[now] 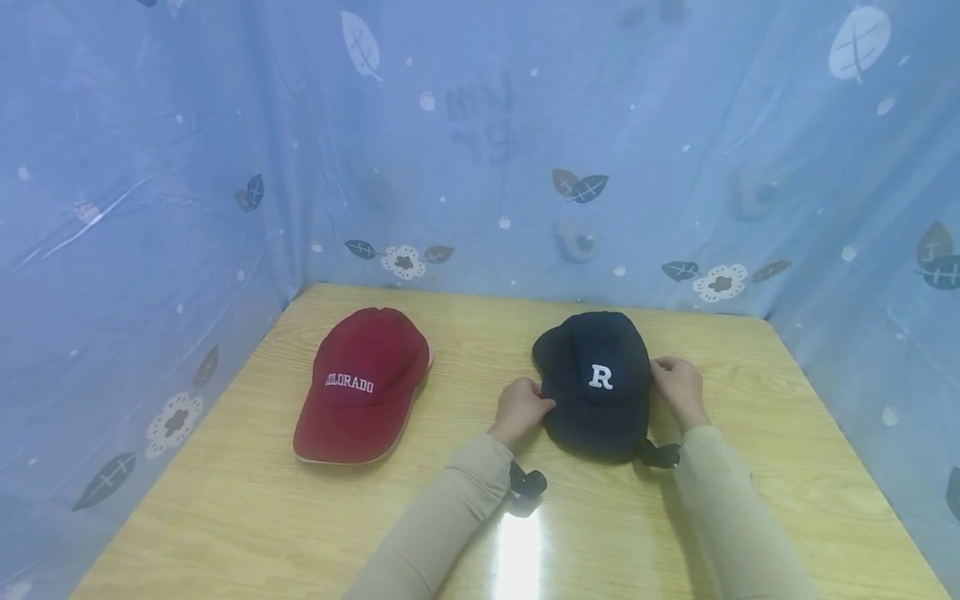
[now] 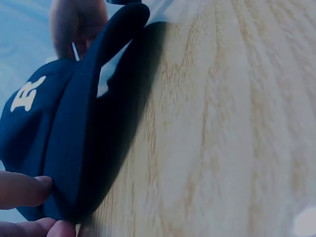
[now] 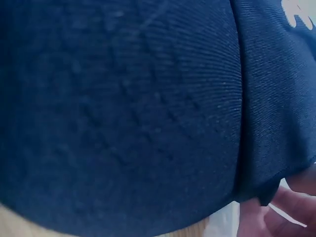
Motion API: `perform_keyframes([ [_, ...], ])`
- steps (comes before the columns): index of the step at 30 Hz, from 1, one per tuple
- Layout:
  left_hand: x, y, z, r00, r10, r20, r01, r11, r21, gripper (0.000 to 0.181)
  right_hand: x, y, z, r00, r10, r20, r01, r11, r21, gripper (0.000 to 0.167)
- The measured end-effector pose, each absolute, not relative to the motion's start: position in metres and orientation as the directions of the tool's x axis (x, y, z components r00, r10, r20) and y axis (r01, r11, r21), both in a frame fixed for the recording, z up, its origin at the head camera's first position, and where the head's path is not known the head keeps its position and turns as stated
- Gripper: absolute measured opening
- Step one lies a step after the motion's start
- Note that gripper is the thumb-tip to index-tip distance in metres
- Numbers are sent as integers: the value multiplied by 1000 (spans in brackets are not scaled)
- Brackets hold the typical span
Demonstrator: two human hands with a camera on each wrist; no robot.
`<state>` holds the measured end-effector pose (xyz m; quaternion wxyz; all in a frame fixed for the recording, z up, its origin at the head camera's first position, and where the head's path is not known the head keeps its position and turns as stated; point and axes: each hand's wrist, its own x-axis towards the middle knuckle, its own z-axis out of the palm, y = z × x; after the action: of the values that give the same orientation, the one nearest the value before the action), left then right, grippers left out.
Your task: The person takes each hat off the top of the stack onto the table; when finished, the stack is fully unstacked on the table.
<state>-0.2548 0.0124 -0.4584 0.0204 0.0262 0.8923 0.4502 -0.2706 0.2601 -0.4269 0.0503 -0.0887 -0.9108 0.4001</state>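
Observation:
A dark navy baseball cap (image 1: 596, 417) with a white letter R sits on the right half of the table, its brim toward me. My left hand (image 1: 519, 414) pinches the cap's left edge near where brim meets crown. In the left wrist view the thumb (image 2: 24, 190) lies on top of the fabric, with fingertips at the edge below. On the opposite side my right hand (image 1: 681, 390) pinches the cap's right edge. The right wrist view has its fingers (image 3: 296, 205) at that edge, partly behind the cloth, while the brim (image 3: 123, 123) fills most of the picture.
A red cap (image 1: 367, 358) lettered COLORADO lies on the left of the wooden table (image 1: 262, 517), brim toward me. Blue patterned curtains (image 1: 495, 150) close in the back and both sides. Small black wrist devices (image 1: 528, 482) hang by my sleeves.

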Motion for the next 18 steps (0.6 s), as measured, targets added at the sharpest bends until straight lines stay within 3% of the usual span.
perform_keyframes([
  [8,-245,10,-445,-996,80,-45,13,608,794,24,-264,262,-424,-979,199,40,121,728,-675,44],
  [14,-247,-15,-425,-984,180,-9,97,574,813,38,-261,249,-407,-939,255,232,50,766,-640,38],
  [18,-252,-40,-403,-985,168,32,121,555,823,40,-265,225,-383,-891,286,353,-5,771,-637,34],
])
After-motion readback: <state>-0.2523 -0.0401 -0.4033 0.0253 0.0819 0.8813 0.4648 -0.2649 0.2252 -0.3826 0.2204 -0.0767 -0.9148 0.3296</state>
